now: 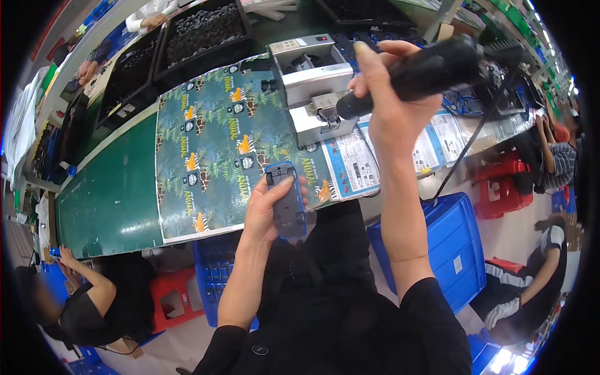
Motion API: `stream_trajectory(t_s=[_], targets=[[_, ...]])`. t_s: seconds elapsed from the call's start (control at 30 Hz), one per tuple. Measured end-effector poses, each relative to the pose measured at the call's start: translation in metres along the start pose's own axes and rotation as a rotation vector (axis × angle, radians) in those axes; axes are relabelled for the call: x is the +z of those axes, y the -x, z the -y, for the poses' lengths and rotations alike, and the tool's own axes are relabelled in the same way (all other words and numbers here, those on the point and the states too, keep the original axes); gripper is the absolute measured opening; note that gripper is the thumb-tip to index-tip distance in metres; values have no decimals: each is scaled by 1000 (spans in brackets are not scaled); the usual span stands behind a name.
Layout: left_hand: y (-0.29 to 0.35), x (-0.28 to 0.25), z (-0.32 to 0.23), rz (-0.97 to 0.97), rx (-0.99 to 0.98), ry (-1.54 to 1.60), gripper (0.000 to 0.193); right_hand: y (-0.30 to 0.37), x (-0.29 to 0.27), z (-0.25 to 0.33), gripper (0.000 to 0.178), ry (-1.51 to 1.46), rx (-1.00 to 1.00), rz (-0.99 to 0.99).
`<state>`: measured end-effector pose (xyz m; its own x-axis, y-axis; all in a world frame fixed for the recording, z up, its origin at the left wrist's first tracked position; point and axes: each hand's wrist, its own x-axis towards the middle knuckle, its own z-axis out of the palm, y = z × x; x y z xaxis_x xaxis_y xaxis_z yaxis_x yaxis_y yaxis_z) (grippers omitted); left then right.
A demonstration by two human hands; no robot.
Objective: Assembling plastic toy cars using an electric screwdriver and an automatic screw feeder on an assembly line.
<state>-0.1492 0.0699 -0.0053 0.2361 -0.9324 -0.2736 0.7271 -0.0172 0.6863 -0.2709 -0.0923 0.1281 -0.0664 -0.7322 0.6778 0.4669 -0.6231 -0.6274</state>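
Observation:
My left hand is closed around a toy car with a blue edge. The car's black underside faces up, and my thumb presses on it just past the table's front edge. Raised over the table, my right hand grips a black powered screwdriver. A cable hangs from its back end, and its tip end points left and down. Just beyond that tip stands a silver box-shaped machine, which looks like a screw feeder. The screwdriver hides part of what lies behind it.
A patterned animal-print sheet covers the green table. Black trays of small dark parts line the back left. Dark blue parts lie at right, near printed sheets. A blue bin stands below. People sit on both sides.

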Motion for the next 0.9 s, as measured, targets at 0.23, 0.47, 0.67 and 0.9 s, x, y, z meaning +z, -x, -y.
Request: stream_trajectory(t_s=[0.23,0.47,0.67,0.9], targets=[[-2,-1,-2,-3,5,-43,32,12,11,-42,21,379,-52,188],[-14,5,-13,-53,84,-55,27,-4,10,-21,29,17,216,411],[-20,-5,-6,-3,98,-70,34,-6,11,-36,13,50,329,390],[-20,0,-11,-4,113,-36,31,0,5,-34,18,55,396,348]])
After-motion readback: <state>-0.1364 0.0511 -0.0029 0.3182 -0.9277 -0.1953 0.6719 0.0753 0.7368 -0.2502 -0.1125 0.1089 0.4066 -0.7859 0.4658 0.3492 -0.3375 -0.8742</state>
